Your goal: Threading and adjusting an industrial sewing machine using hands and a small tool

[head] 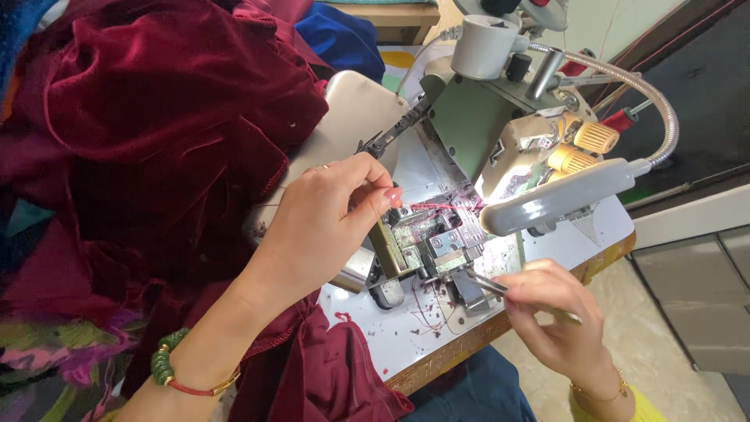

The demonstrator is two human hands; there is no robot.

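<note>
My left hand [328, 223] pinches a thin red thread [432, 207] between thumb and forefinger, holding it taut toward the lit needle area [461, 211] of a green and cream sewing machine [476, 125]. My right hand [555, 312] grips metal tweezers [488, 283], whose tips point at the machine's metal plates [437, 246] below the thread. A green bead bracelet is on the left wrist, a thin gold one on the right.
A big heap of dark red velvet cloth [156, 133] covers the left and hangs over the table's front. A grey gooseneck lamp [558, 199] hovers over the needle area. The white tabletop [406, 336] carries thread scraps. Tiled floor lies at the right.
</note>
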